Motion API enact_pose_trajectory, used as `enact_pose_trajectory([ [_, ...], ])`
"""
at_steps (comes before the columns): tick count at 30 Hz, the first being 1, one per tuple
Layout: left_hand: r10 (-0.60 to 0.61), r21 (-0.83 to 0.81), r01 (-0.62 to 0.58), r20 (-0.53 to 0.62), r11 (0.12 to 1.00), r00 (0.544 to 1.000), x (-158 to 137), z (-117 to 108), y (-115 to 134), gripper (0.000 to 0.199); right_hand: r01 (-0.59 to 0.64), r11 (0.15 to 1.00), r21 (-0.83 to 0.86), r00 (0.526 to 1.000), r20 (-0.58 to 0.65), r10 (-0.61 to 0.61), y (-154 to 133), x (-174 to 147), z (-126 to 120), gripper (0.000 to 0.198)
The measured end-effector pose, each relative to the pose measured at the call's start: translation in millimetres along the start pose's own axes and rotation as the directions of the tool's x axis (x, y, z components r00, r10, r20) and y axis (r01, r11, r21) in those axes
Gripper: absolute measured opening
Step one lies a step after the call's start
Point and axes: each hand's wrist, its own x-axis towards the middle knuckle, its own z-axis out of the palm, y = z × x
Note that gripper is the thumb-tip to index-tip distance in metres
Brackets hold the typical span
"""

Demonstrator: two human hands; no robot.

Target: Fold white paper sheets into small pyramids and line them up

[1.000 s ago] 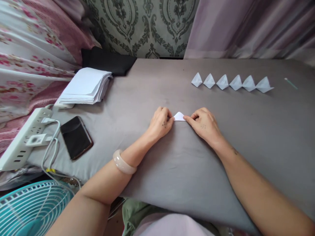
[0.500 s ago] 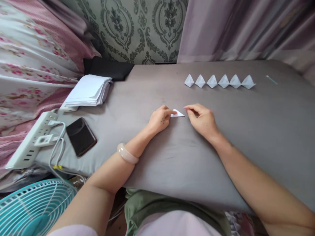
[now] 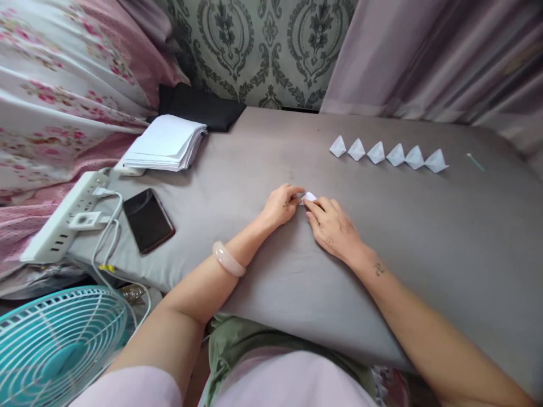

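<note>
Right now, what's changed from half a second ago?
The right hand has come leftward from beside the small folded paper and now touches it. The left hand stays at the paper's left end. The six folded pieces, the phone and the paper stack lie as before.

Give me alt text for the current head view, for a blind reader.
A person's left hand and right hand touch a small folded white paper over a gray cloth surface. Beyond, to the right, six folded paper shapes form a row; a paper stack and phone lie at left.
</note>
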Motion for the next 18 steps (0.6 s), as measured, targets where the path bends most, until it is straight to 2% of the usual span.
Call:
enact_pose_trajectory([
  [6, -0.127, -0.023, 0.126, -0.041, 0.992, 0.991, -3, -8, -1, 0.031, -0.005, 0.997, -0.077, 0.999, 0.037, 0.008, -10, 3, -5, 0.045],
  [12, -0.254, -0.124, 0.239, -0.129, 0.963, 0.958, -2, -15, -9, 0.022, -0.063, 0.993, -0.101, 0.996, 0.063, 0.070, -16, 7, -3, 0.046],
  [15, -0.219, -0.116, 0.202, -0.166, 0.973, 0.962, -3, -13, -9, 0.020, -0.038, 0.993, -0.109, 0.995, 0.087, 0.047, -17, 10, -7, 0.045],
  [18, -0.073, -0.095, 0.054, -0.206, 0.994, 0.976, -4, -8, -6, 0.020, -0.005, 0.992, -0.125, 0.997, 0.074, 0.015, -16, 11, -10, 0.044],
])
